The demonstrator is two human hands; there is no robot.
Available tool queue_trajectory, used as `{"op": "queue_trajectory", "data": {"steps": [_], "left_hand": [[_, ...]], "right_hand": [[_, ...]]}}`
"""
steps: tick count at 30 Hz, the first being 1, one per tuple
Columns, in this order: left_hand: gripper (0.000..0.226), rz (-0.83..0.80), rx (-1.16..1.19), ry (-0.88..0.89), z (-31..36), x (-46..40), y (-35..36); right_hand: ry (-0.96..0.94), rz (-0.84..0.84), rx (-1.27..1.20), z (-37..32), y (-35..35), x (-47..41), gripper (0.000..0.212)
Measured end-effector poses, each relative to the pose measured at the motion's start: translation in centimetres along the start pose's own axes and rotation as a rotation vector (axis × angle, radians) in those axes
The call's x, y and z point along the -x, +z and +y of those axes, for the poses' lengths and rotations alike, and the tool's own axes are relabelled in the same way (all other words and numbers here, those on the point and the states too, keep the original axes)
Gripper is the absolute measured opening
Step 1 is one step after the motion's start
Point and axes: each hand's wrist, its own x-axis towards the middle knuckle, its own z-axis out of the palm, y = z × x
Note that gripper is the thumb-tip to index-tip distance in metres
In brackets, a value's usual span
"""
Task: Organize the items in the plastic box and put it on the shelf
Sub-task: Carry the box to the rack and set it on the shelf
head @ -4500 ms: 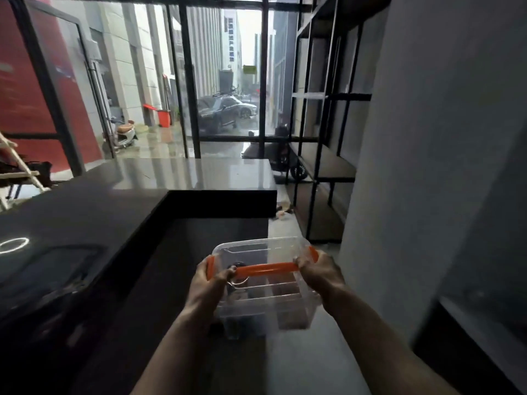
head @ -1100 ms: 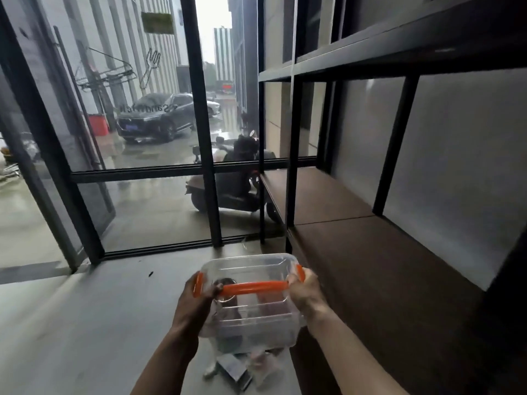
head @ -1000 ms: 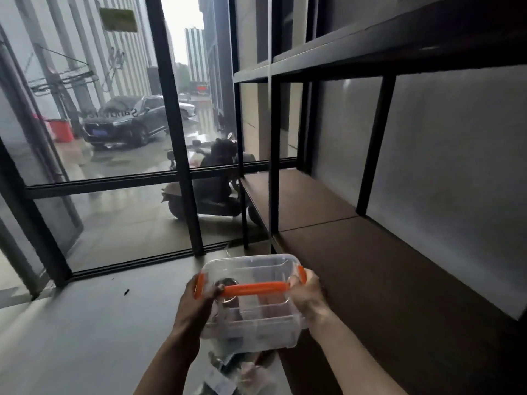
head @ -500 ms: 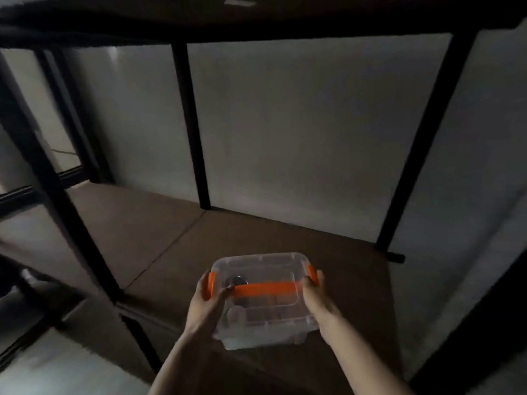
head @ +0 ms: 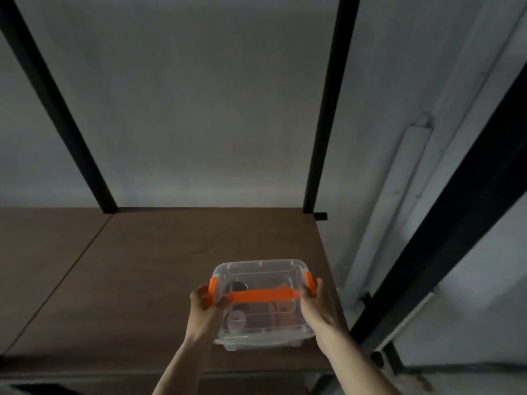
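Nearest the camera, two bare forearms reach forward, and both hands hold the clear plastic box with the snap-on lid (head: pixel 263 302) between them. The left hand (head: pixel 206 305) wraps the box's left end, thumb lying over the orange side clip (head: pixel 212 292) there; the right hand (head: pixel 315 302) clasps the opposite end, just under the second orange clip (head: pixel 310 283). An orange carrying handle (head: pixel 262 295) lies flat across the lid between the two hands, unused. Through the clear walls a few small items show dimly (a round metallic thing and something reddish; what they are I cannot tell).

The box sits low over the brown wooden shelf board (head: pixel 137 269), toward that board's right front corner; whether its base already touches the wood or hangs just above it cannot be told. Farther along the board, a seam runs diagonally to the left of the box, and the surface behind the box is bare up to the back edge. There two black metal uprights (head: pixel 322 109) rise from the board against a plain grey wall (head: pixel 185 95).

The lid is on and clipped, so the sorting looks finished; this appears to be the placing step. The next move likely calls for settling the base flat, perhaps sliding it back from the front edge, then opening both hands outward without dragging the clips.
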Motion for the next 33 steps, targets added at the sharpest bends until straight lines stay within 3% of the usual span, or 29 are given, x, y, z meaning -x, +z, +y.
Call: {"op": "queue_trajectory", "data": {"steps": [9, 17, 24, 33], "left_hand": [[0.016, -0.012, -0.068, 0.007, -4.1, -1.5, 0.6], [0.068, -0.004, -0.132, -0.037, -9.6, -2.8, 0.3], [0.065, 0.032, -0.107, -0.077, -9.5, -2.7, 1.6], [0.067, 0.066, -0.282, -0.078, -9.3, -2.6, 1.5]], "right_hand": [[0.075, -0.016, -0.082, 3.0, 1.6, -2.6, 0.036], [0.113, -0.06, -0.098, 5.3, 2.3, -3.8, 0.036], [0.095, -0.043, -0.07, 6.4, 2.5, -4.8, 0.035], [0.04, -0.068, 0.027, 6.8, 2.0, -5.1, 0.043]]}}
